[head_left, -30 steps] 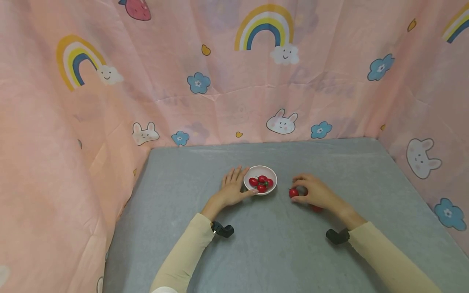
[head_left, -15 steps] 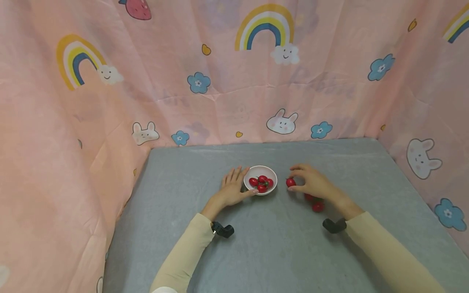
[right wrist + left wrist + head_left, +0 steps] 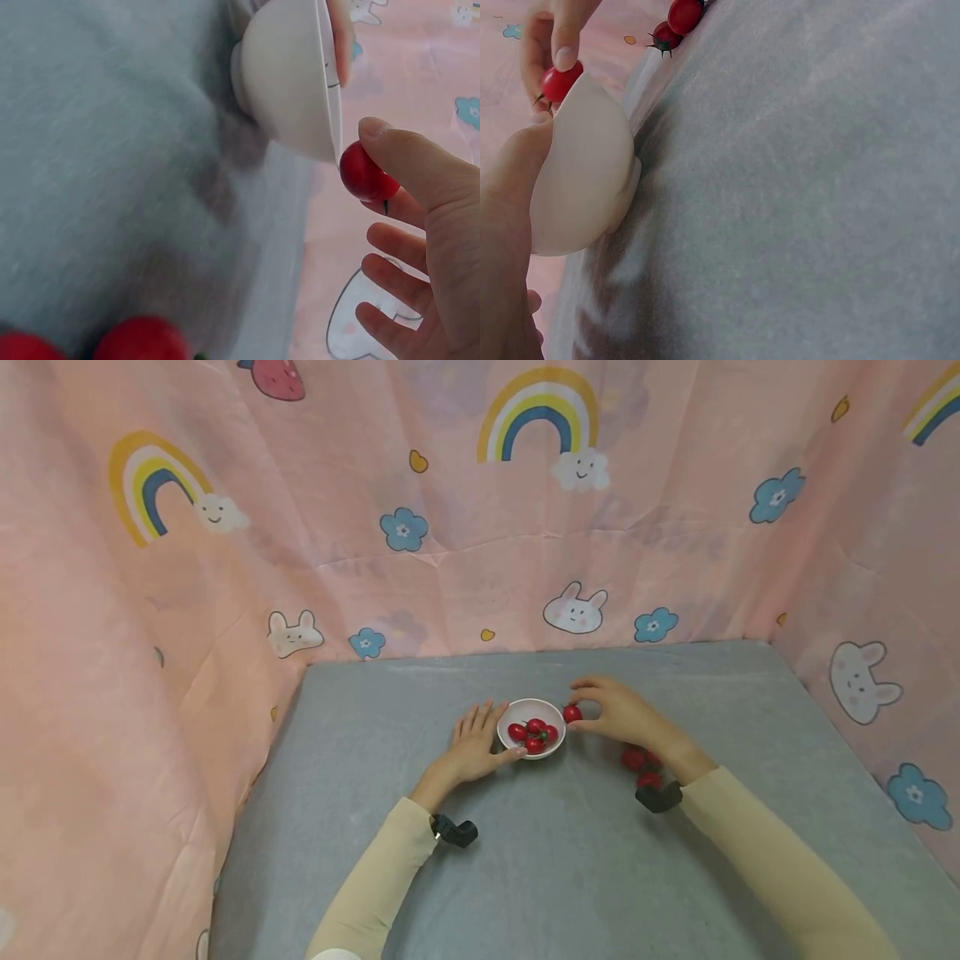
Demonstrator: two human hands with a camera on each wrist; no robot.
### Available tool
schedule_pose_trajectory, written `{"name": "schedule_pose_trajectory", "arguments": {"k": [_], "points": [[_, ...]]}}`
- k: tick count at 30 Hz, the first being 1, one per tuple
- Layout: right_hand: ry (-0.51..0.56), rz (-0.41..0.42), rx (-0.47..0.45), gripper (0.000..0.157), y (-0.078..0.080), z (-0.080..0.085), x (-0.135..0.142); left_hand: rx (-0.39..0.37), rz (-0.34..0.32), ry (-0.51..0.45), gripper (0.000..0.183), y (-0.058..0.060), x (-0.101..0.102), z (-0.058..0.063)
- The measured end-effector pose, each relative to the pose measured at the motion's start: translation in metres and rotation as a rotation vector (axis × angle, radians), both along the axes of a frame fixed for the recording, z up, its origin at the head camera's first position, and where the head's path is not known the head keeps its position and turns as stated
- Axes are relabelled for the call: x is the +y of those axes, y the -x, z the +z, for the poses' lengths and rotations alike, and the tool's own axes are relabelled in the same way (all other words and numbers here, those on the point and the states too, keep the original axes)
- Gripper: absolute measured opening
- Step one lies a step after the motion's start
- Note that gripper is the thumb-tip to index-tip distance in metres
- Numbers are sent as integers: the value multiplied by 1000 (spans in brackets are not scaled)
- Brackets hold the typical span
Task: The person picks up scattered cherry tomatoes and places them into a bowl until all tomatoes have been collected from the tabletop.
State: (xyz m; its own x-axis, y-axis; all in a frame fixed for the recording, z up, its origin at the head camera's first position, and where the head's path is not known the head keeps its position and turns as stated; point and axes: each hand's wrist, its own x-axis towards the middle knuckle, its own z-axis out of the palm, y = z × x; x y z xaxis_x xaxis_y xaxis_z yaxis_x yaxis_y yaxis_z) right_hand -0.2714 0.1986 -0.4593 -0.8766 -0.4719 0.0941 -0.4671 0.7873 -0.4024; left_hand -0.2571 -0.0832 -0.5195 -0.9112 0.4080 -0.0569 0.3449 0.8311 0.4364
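Note:
A white bowl (image 3: 527, 710) stands on the table with several red cherry tomatoes (image 3: 517, 732) in it. My left hand (image 3: 475, 752) rests against its left side, fingers spread and straight, thumb lying at the near rim. Between thumb and fingertip my right hand (image 3: 622, 717) pinches another cherry tomato (image 3: 360, 172). That tomato is right at the bowl's right rim, with its green stem showing in the right wrist view. The other fingers of the right hand stand loosely apart. From the left wrist, the bowl's outer wall (image 3: 589, 169) hides what lies inside.
A few more cherry tomatoes (image 3: 633, 759) lie on the grey cloth-covered table (image 3: 525, 868) beneath the right forearm, partly hidden by the black wrist camera (image 3: 659, 797). Pink patterned curtains (image 3: 450, 585) hang around the back and sides.
My right hand has carried the pinched cherry tomato leftward and away from me to the bowl's rim, uncovering the tomatoes beneath it. The left hand and bowl have kept their place.

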Motion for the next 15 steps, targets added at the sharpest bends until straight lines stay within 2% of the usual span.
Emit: {"name": "schedule_pose_trajectory", "arguments": {"k": [6, 15], "points": [[6, 29, 40, 40, 8, 1, -14, -20, 6, 7, 93, 1, 0, 0], [13, 64, 2, 42, 24, -4, -35, -28, 2, 11, 93, 0, 1, 2]]}}
